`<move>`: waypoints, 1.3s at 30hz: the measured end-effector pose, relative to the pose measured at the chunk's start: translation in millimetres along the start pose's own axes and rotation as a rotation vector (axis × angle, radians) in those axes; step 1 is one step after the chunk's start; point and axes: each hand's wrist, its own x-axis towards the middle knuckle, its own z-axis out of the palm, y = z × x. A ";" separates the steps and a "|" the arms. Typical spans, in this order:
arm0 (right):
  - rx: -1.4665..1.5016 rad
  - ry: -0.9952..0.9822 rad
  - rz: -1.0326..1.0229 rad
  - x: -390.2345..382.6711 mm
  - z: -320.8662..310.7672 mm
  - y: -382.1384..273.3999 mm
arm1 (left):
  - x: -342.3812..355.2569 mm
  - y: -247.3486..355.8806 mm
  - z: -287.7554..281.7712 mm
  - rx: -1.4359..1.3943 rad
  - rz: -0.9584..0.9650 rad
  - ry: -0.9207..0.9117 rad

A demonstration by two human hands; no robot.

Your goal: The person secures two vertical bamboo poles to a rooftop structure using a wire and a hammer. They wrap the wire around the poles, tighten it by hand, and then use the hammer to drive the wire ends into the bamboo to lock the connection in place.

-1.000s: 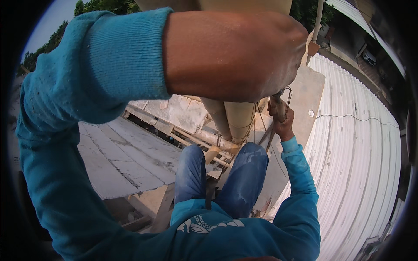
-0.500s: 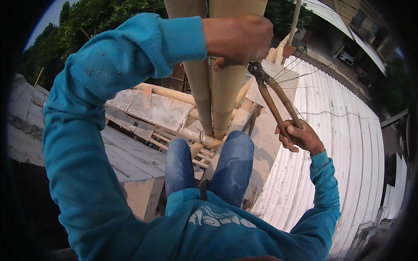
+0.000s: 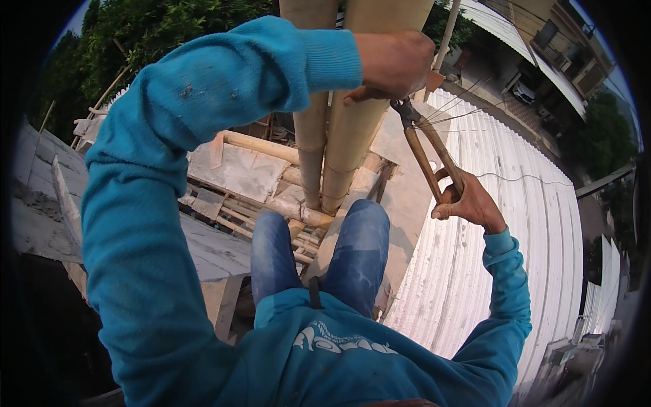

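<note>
My right hand (image 3: 475, 203) is wrapped around the handles of worn end-cutting pincers (image 3: 444, 152), which point up and to the left. Their dark head (image 3: 405, 110) sits just below my left hand (image 3: 400, 62), partly covered by it. That hand is closed, fingers curled in front of two thick upright bamboo poles (image 3: 356, 136); whatever is in its grip is hidden. Several thin wires (image 3: 451, 108) fan out to the right beside the pincers' head. I cannot tell whether the jaws bite on a wire.
Below my knees lie bamboo poles (image 3: 261, 146) and slats (image 3: 237, 224) along a rough concrete ledge (image 3: 237, 173). White corrugated roofing (image 3: 502, 224) spreads to the right, with a loose wire (image 3: 522, 178) across it. Grey roof panels (image 3: 210, 247) slope away on the left; trees stand behind.
The pincers' head has come up against the underside of my left hand. My right hand has shifted its fingers on the handles. The whole view has tilted slightly.
</note>
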 end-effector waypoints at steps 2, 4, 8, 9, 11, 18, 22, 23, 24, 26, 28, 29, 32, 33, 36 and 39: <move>-0.094 0.131 -0.021 -5.2 0.1 -0.4 | 0.6 1.4 -3.4 -0.002 -0.020 -0.014; -0.176 0.260 -0.099 -6.5 2.7 -1.6 | 3.5 2.2 -0.3 0.036 -0.021 -0.121; -0.577 0.711 -0.478 -4.7 10.3 18.9 | 5.2 2.8 3.8 0.043 -0.049 -0.047; -0.660 0.775 -0.429 -2.6 12.8 21.9 | 6.0 2.8 3.0 0.040 -0.038 -0.059; -0.971 0.983 -0.447 4.1 17.6 22.8 | 7.3 2.4 1.9 0.025 -0.031 -0.093; -1.077 1.154 -0.559 38.4 -1.0 45.9 | 2.5 2.6 -1.8 0.066 -0.024 0.000; -0.935 1.025 -0.601 53.5 -11.4 56.8 | -0.5 4.3 5.0 0.024 -0.074 0.079; -0.829 0.939 -0.555 56.0 -11.7 58.2 | 0.4 5.3 6.9 0.002 -0.111 0.104; -0.722 0.855 -0.506 56.5 -10.1 59.0 | 3.3 6.6 10.9 -0.019 -0.145 0.131; -0.671 0.795 -0.489 52.3 -3.4 61.8 | 8.2 9.3 19.9 0.029 -0.181 0.226; -0.612 0.748 -0.450 44.6 6.6 54.4 | 0.2 12.6 28.1 0.161 -0.188 0.338; -0.580 0.721 -0.429 39.5 10.6 49.5 | -2.6 13.6 28.3 0.154 -0.198 0.299; -0.575 0.769 -0.468 32.1 14.6 51.6 | -8.0 16.6 30.8 0.164 -0.240 0.363; -0.558 0.735 -0.440 30.8 15.6 43.4 | -13.5 17.6 45.6 0.198 -0.274 0.484; -0.540 0.765 -0.501 46.2 19.8 59.0 | -34.0 28.2 54.0 0.124 -0.393 0.788; -0.490 0.768 -0.506 58.3 19.2 71.7 | -64.4 39.0 40.6 -0.077 -0.573 0.975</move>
